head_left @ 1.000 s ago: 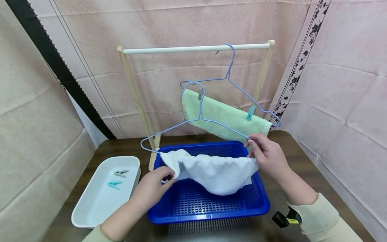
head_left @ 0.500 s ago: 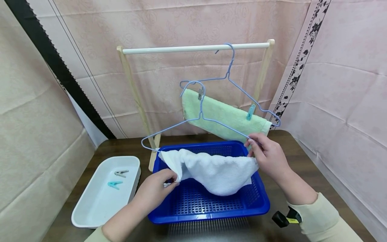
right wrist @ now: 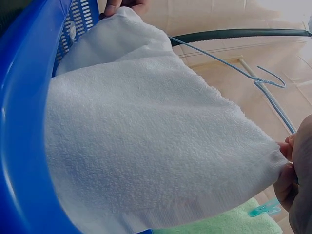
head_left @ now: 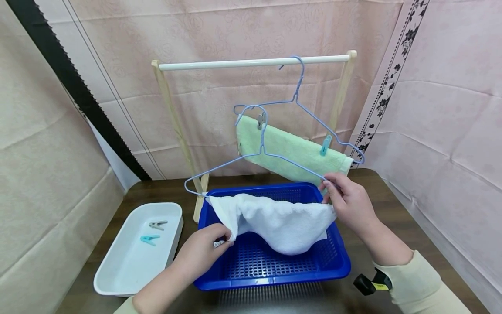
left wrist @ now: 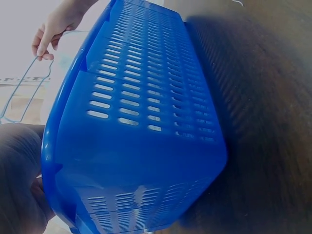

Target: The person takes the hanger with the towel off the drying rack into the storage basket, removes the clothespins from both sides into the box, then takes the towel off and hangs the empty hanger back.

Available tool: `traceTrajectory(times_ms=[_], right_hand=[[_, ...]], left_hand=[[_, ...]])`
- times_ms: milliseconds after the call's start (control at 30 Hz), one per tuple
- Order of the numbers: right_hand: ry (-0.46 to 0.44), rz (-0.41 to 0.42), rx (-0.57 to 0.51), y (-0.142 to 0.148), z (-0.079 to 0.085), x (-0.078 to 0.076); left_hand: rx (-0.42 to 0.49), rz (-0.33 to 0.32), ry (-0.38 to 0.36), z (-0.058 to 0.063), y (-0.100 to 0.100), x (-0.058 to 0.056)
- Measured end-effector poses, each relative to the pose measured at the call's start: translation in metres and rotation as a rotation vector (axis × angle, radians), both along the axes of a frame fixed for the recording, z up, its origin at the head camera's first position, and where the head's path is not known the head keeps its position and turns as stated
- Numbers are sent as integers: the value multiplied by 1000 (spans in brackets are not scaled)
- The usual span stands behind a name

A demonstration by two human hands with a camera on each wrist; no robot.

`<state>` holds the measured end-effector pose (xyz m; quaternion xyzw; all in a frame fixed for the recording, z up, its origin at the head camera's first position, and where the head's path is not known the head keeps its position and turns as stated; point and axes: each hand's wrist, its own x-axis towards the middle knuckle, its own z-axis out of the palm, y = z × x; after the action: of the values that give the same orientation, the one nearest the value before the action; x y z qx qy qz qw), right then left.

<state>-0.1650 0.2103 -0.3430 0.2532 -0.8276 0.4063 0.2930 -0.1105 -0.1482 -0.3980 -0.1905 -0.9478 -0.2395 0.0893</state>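
Note:
A white towel (head_left: 274, 222) hangs across a blue wire hanger (head_left: 261, 150), sagging into the blue basket (head_left: 270, 281). Its left corner is pinched by my left hand (head_left: 201, 248), low over the basket's left side. My right hand (head_left: 349, 203) grips the right end of the hanger together with the towel's other corner. The right wrist view shows the towel (right wrist: 141, 126) spread between both hands, above the basket rim (right wrist: 19, 126). In the left wrist view the basket wall (left wrist: 122, 151) hides most of the towel.
Behind, a rack's white rod (head_left: 219, 65) carries a second blue hanger (head_left: 296, 93) with a green towel (head_left: 282, 146) clipped on. A white tray (head_left: 121, 270) at left holds a grey clothespin (head_left: 158, 224) and a teal clothespin (head_left: 149, 239). All stand on a dark wooden table (head_left: 396, 209).
My left hand has moved slightly down and to the right with the towel corner, drawing that edge downward. The right hand and the hanger have barely shifted.

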Motion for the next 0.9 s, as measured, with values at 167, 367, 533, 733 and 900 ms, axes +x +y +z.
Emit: traceTrajectory(times_ms=[167,367,533,733,900], right_hand=[[-12,-15,6,1,0,1],[-6,-16,4,2,0,0],[-14,-11,-3,2,-1,0],[-29,-23,-9,3,-1,1],[-39,-38,-18,3,-1,1]], left_hand=[[-1,-7,-14,-2,0,2],[-29,-6,-40,-4,-1,1],[-37,-5,-73,-5,-2,0],[-43,-3,-96,-4,-5,1],[-44,7,-76,-7,-7,2]])
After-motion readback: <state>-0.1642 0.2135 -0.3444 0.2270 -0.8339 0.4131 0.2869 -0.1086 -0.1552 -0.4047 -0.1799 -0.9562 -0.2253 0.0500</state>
